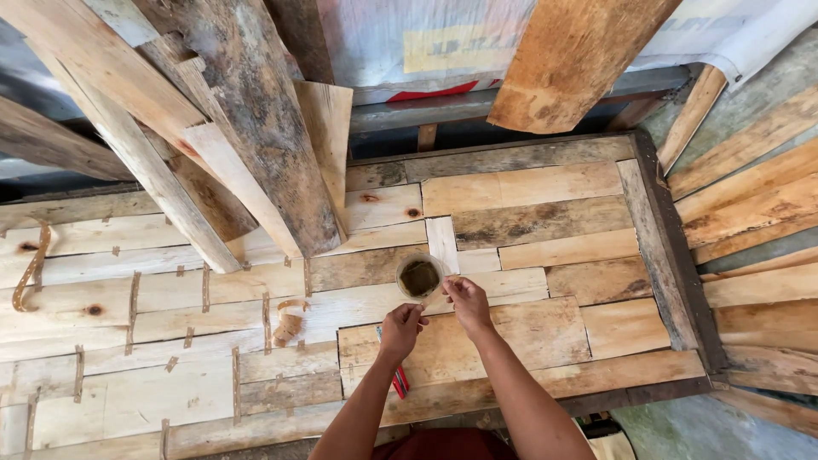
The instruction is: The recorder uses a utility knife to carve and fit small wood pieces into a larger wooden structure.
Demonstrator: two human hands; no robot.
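1. Head view looks straight down on a small round container (419, 277) with dark contents, which stands on a wooden panel (528, 230) pieced together from short planks.
2. Right hand (467, 302) is just beside the container on its right, fingers bent toward the rim; whether they touch it or pinch something small is too fine to tell.
3. Left hand (400, 328) sits just below the container, fingers curled inward in a loose fist; what it grips, if anything, cannot be made out.
4. Both hands are close together, their fingertips nearly meeting under the container's lower edge.
5. A red-handled tool (398, 381) lies on the panel under the left wrist, partly hidden by the forearm.
6. A curled wood shaving (290, 324) rests on the planks to the left of the hands, well apart from the container.
7. Several long rough boards (256, 128) lean across the panel's upper left, overlapping its planks.
8. A dark, weathered frame edge (673, 255) borders the panel on the right, with more pale boards (750, 196) stacked beyond it.
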